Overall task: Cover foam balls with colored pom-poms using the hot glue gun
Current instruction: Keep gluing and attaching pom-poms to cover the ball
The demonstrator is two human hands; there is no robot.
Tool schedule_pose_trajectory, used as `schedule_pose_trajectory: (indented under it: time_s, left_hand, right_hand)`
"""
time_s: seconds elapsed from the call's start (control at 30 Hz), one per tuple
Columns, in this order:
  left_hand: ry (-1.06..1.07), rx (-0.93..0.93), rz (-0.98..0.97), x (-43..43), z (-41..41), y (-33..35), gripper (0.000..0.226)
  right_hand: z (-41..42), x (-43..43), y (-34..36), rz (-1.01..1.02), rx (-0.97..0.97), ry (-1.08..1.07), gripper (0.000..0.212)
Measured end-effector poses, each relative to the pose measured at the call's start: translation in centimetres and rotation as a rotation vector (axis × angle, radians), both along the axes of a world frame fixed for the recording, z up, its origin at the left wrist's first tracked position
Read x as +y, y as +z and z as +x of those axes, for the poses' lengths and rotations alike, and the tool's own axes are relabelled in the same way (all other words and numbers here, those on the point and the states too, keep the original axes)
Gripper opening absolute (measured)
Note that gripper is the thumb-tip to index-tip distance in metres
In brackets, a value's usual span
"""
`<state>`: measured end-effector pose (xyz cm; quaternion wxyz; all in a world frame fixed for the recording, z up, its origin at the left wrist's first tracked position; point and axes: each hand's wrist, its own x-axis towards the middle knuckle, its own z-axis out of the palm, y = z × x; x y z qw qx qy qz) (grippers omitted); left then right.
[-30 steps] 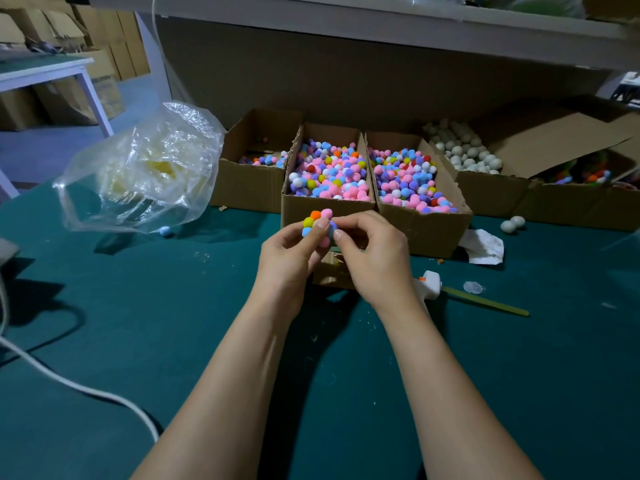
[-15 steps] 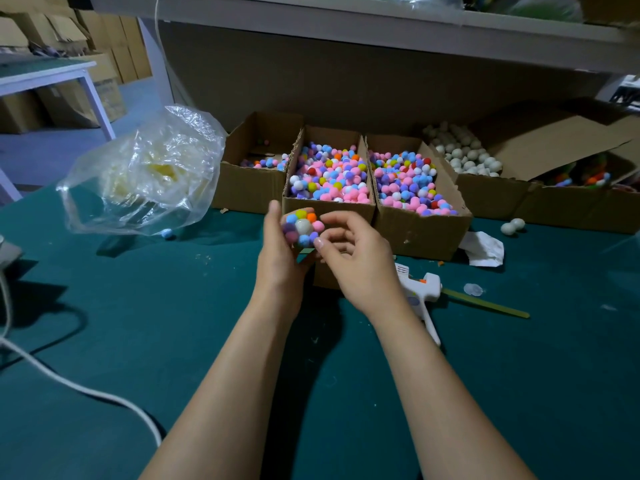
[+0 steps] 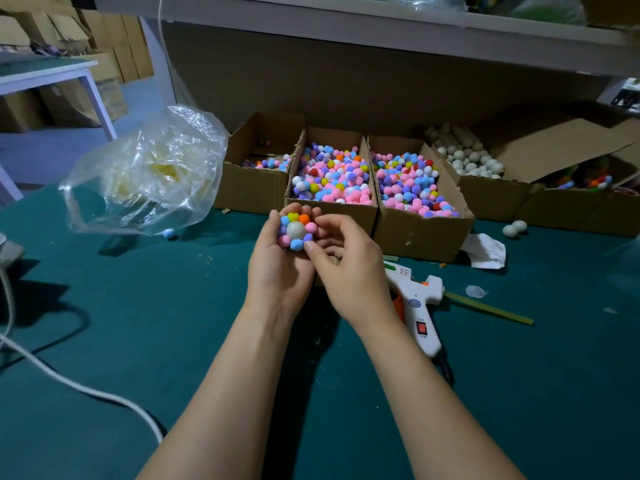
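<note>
My left hand cups a foam ball ringed with coloured pom-poms, a bare white patch facing me. My right hand is beside it, its thumb touching the ball's lower right edge and its fingers curled. A white hot glue gun lies on the green table just right of my right wrist. Behind the hands stand cardboard boxes of pom-poms, and a box of plain foam balls sits further right.
A crumpled clear plastic bag sits at the left. A white cable crosses the green table at lower left. Two loose foam balls, a white paper scrap and a glue stick lie at the right.
The ball has been turned in my left hand so its bare patch faces me. My right hand has shifted off the glue gun's side, uncovering it.
</note>
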<state>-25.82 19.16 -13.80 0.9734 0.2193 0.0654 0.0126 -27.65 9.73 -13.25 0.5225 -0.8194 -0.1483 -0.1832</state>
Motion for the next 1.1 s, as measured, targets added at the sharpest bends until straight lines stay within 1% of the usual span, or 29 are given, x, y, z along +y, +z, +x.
schedule_pose_trajectory:
  time_s: [0.2,0.43,0.5,0.63,0.67,0.73,0.8,0.87,0.93,1.0,1.1]
  left_hand:
    - [0.001,0.048,-0.038,-0.09,-0.09,0.05,0.027]
    - [-0.005,0.104,-0.008,-0.69,-0.16,-0.1,0.027]
    - [-0.028,0.113,-0.017,-0.55,-0.17,-0.04,0.029]
    - [-0.08,0.072,-0.078,-0.19,-0.31,0.28,0.049]
    - [-0.076,0.06,-0.081,-0.15,-0.29,0.36,0.048]
    - [-0.049,0.049,-0.076,-0.04,-0.21,0.53,0.036]
    - [-0.009,0.05,-0.049,0.06,-0.03,0.5,0.026]
    - [0.03,0.06,-0.021,0.11,0.05,0.23,0.022]
    - [0.063,0.086,-0.031,0.09,0.1,0.02,0.029]
    - [0.068,0.09,-0.053,0.11,-0.03,0.09,0.035]
    - [0.058,0.071,-0.07,0.18,-0.13,0.1,0.036]
  right_hand:
    - [-0.08,-0.1,0.02,-0.046,-0.072,-0.011,0.019]
    - [-0.16,0.25,-0.34,-0.046,-0.095,-0.043,0.01]
    - [-0.2,0.34,-0.43,-0.016,-0.079,-0.046,0.01]
    - [0.01,0.05,-0.34,0.11,0.038,-0.042,0.01]
    - [0.03,-0.02,-0.28,0.125,0.05,-0.039,0.011]
    - [-0.03,-0.01,-0.19,0.121,0.056,-0.023,0.015]
    - [-0.07,0.05,-0.18,0.106,0.064,0.007,0.014]
    - [-0.08,0.1,-0.2,0.091,0.073,0.05,0.011]
    - [-0.08,0.12,-0.21,0.076,0.076,0.077,0.011]
    - [-0.19,0.24,-0.22,0.065,0.087,0.094,0.018]
    - [-0.28,0.35,-0.24,0.068,0.094,0.098,0.026]
